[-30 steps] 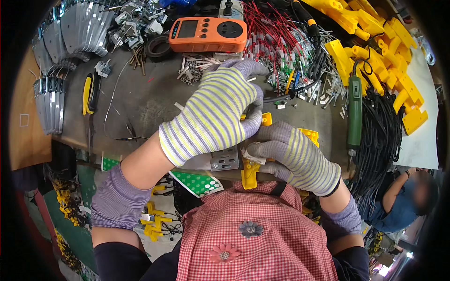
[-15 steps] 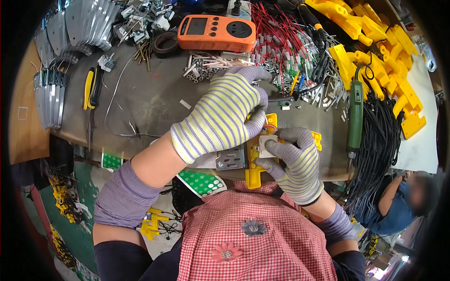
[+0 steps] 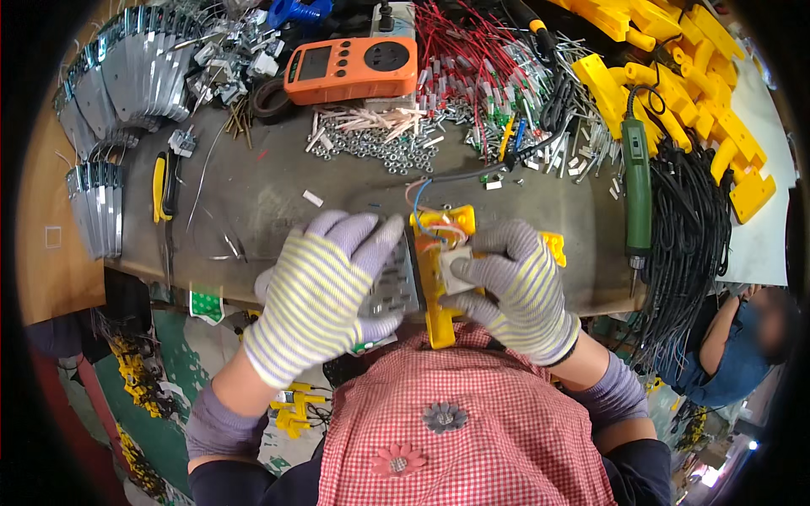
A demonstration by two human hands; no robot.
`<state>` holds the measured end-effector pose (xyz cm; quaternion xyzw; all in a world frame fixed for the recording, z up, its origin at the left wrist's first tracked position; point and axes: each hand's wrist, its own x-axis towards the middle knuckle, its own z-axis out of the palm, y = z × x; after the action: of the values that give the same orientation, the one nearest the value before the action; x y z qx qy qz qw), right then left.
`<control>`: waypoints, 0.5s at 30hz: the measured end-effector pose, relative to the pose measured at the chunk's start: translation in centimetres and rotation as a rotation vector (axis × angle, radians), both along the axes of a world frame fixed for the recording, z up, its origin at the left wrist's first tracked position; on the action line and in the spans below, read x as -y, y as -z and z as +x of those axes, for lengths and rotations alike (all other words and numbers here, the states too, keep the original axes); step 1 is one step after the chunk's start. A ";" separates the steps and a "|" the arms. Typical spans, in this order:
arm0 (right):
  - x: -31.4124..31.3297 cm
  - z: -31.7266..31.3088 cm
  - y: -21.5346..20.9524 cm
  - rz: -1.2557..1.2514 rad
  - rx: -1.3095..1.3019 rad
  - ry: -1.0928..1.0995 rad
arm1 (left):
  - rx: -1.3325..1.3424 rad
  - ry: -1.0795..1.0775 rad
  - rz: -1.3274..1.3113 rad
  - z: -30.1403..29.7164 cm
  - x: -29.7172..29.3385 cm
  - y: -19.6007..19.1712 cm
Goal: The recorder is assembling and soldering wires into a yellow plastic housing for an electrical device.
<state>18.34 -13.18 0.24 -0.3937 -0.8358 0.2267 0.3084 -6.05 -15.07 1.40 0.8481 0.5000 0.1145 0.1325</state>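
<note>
Left hand (image 3: pixel 316 295), in a striped knit glove: grip closed on a perforated grey metal plate (image 3: pixel 395 287), fingers spread across its face, at the near edge of the grey table (image 3: pixel 253 202).

Right hand (image 3: pixel 515 287), same kind of glove: grip wrapped around a yellow plastic housing (image 3: pixel 439 253) with a small white block (image 3: pixel 457 268) pressed against it under the fingers. The housing stands roughly upright, just beside the plate and touching it, directly above the person's red checked apron (image 3: pixel 472 422). Red and blue wires (image 3: pixel 419 196) rise from the housing's top.

Table, far side: 1 orange handheld meter (image 3: pixel 354 67); a heap of red wires (image 3: pixel 472 59); a scatter of small silver nuts and screws (image 3: pixel 371 143); a stack of yellow plastic mouldings (image 3: pixel 675 76) at the right.

Table, right: 1 green electric screwdriver (image 3: pixel 637 185), lying beside a bundle of black cables (image 3: pixel 692 228).

Table, left: fanned grey metal strips (image 3: pixel 110 93); yellow-handled pliers (image 3: pixel 160 185).

Far right, lower: another person in blue (image 3: pixel 734 363), well apart.
</note>
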 end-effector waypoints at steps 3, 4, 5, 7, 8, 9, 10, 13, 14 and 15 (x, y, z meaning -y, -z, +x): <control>0.9 0.5 -0.8 0.009 -0.013 -0.024 | 0.016 0.033 0.035 0.8 1.5 -1.7; 1.2 0.5 -1.1 0.026 0.005 -0.026 | -0.002 0.033 0.016 0.9 1.7 -2.1; 1.4 0.5 -0.7 0.039 0.034 -0.023 | -0.006 0.037 0.011 1.1 1.8 -2.1; 1.9 0.7 -0.3 0.032 0.075 -0.030 | 0.002 0.015 -0.032 1.3 2.0 -1.9; 2.0 0.8 -0.2 0.031 0.118 -0.041 | -0.001 0.015 -0.034 1.4 2.0 -2.0; 1.9 0.9 -0.3 0.027 0.103 -0.051 | -0.007 0.018 -0.034 1.5 2.0 -2.2; 1.9 1.0 -0.2 0.025 0.101 -0.050 | -0.012 0.022 -0.034 1.6 2.0 -2.3; 2.0 1.1 -0.1 0.063 0.120 -0.063 | -0.024 0.018 -0.031 1.8 2.0 -2.4; 2.1 1.1 -0.1 0.054 0.108 -0.057 | -0.029 0.017 -0.022 1.9 2.1 -2.4; 2.1 1.2 -0.1 0.045 0.097 -0.050 | -0.031 0.018 -0.021 1.9 2.1 -2.4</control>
<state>19.50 -15.31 0.31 -0.3761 -0.8642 0.1961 0.2707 -4.15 -17.17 3.84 0.8528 0.4956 0.0949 0.1348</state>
